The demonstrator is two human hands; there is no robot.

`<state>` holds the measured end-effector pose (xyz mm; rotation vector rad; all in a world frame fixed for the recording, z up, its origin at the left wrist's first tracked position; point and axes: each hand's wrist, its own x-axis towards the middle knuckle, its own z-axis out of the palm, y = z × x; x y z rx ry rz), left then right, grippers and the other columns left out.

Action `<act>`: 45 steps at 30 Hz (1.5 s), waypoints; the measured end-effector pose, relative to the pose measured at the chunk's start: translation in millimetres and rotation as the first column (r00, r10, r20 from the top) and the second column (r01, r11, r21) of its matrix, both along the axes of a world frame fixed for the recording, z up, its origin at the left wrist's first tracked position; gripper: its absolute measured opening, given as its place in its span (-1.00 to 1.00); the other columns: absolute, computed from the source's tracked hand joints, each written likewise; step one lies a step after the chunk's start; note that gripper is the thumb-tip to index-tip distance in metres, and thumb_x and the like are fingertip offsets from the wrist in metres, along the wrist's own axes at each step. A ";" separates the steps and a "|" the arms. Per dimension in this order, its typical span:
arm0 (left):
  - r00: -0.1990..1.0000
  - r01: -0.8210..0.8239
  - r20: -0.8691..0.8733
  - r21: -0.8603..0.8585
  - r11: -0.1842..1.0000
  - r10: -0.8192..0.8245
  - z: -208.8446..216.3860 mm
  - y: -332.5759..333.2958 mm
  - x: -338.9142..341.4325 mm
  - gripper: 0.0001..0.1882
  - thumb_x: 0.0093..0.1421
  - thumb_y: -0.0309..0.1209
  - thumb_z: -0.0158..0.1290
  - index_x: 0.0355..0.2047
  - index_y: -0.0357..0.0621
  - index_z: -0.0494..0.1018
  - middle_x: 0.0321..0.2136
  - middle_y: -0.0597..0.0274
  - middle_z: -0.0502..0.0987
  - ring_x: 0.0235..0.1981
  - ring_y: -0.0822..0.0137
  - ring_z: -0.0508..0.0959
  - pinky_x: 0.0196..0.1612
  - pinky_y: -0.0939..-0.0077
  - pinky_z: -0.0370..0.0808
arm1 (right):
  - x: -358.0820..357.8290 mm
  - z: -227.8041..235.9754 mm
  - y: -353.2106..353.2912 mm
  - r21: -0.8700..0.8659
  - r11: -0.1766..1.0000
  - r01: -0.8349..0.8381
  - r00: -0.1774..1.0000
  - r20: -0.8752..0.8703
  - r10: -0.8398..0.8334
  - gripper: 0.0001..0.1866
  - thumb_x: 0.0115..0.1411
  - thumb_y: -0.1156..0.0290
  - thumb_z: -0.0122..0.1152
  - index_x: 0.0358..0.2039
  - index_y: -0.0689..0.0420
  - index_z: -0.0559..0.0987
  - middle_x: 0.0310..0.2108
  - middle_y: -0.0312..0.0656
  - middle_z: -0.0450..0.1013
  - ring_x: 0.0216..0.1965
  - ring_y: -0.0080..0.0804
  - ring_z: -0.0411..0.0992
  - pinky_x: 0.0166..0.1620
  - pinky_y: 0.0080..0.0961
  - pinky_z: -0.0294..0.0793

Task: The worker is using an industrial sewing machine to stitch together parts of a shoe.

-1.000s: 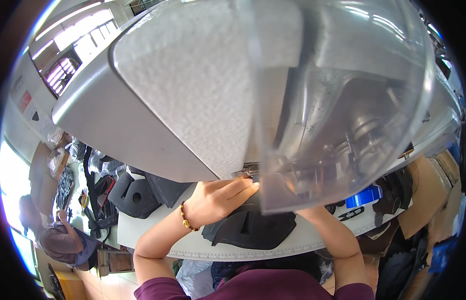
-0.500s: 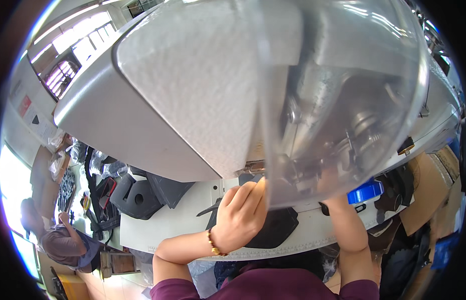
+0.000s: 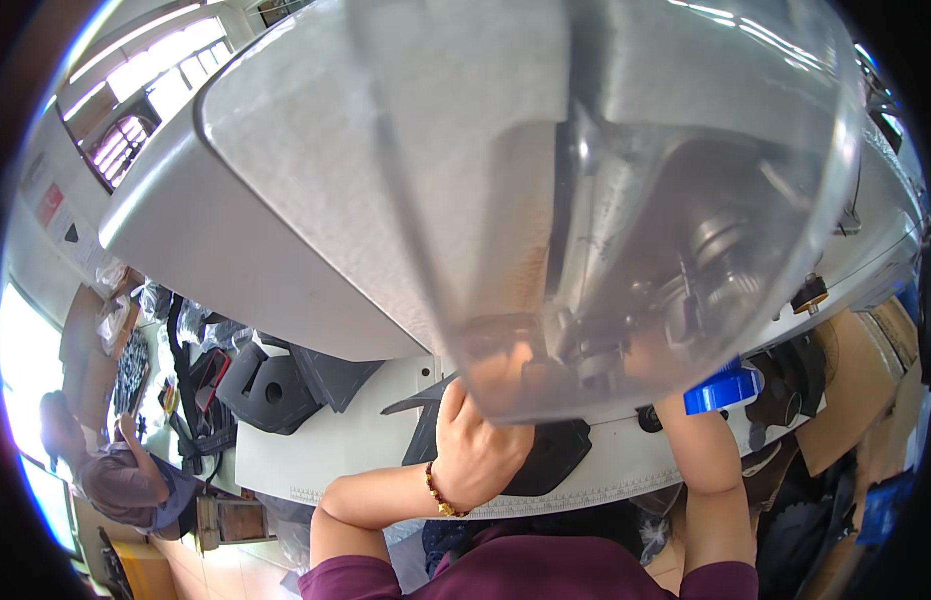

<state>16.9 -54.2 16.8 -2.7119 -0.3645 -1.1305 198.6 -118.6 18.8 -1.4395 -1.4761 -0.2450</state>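
Observation:
The head of a large grey sewing machine (image 3: 255,250) fills the upper middle. In front of its needle area hangs a clear plastic guard (image 3: 465,200), which blurs what lies behind it. My left hand (image 3: 480,450), with a beaded bracelet at the wrist, is closed, with bent fingers reaching up behind the guard's lower edge. What its fingertips hold is blurred. Below and beside that hand, a black flat panel (image 3: 550,460) lies on the white table. My right hand (image 3: 655,370) is mostly behind the guard near the machine's metal parts, its fingers too blurred to read.
Black moulded pieces (image 3: 270,385) lie on the table at left. A blue round object (image 3: 723,390) sits by my right forearm, with more black pieces (image 3: 790,385) and cardboard (image 3: 845,390) beyond. A co-worker (image 3: 120,480) is at a cluttered bench far left.
The guard's left edge now appears further left and covers more of my left fingers. My left hand has dropped slightly. The black panel remains under it.

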 end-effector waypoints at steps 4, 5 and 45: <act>0.998 0.002 -0.065 -0.014 1.000 -0.003 5.1 5.1 -0.6 -0.59 -0.27 -0.55 0.02 -0.28 -0.29 0.44 -0.20 0.12 0.41 -0.17 0.24 0.41 -0.23 0.41 0.36 | 2.0 -3.7 0.2 -0.006 1.000 -0.001 1.000 0.005 0.001 -0.78 -0.13 0.46 0.18 -0.40 0.19 0.43 -0.52 -0.20 0.39 -0.50 -0.41 0.36 -0.44 -0.52 0.34; 0.995 0.081 -0.053 -0.038 0.996 -0.083 11.0 9.5 1.4 -0.70 -0.30 -0.56 -0.01 -0.44 -0.31 0.37 -0.38 0.11 0.39 -0.31 0.22 0.41 -0.30 0.41 0.37 | 6.0 -2.9 2.5 -0.009 1.000 0.001 1.000 0.007 -0.001 -0.78 -0.13 0.46 0.18 -0.40 0.19 0.43 -0.52 -0.21 0.39 -0.50 -0.41 0.36 -0.44 -0.52 0.34; 0.993 0.090 -0.068 -0.040 0.995 -0.093 3.3 26.6 -15.3 -0.74 -0.15 -0.52 0.03 -0.36 -0.21 0.45 -0.39 0.27 0.43 -0.26 0.42 0.51 -0.33 0.55 0.28 | -22.5 -30.8 0.8 -0.231 0.900 -0.369 0.695 -0.712 0.102 -0.65 0.04 0.17 -0.02 -0.23 0.12 0.28 -0.31 -0.20 0.24 -0.29 -0.40 0.23 -0.17 -0.30 0.15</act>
